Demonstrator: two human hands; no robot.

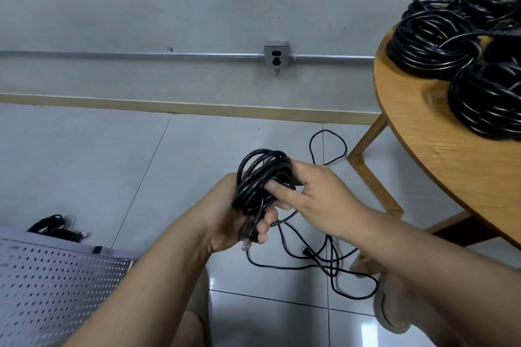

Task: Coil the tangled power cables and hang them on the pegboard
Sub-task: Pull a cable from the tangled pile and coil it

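Observation:
My left hand (231, 217) grips a half-wound coil of black power cable (258, 177) in front of me, with its plug end (249, 235) poking out below the fingers. My right hand (315, 191) holds the coil's right side, thumb pressed on the loops and fingers curled round the strand. The loose rest of the same cable (327, 259) trails in loops over the tiled floor below. The grey perforated pegboard (56, 284) lies at the lower left.
A round wooden table (439, 149) at the right carries several coiled black cables (434, 42). More black cable (56, 227) lies on the floor behind the pegboard. A metal wall socket (276, 58) sits on a conduit ahead. My shoe (389, 307) is at the lower right.

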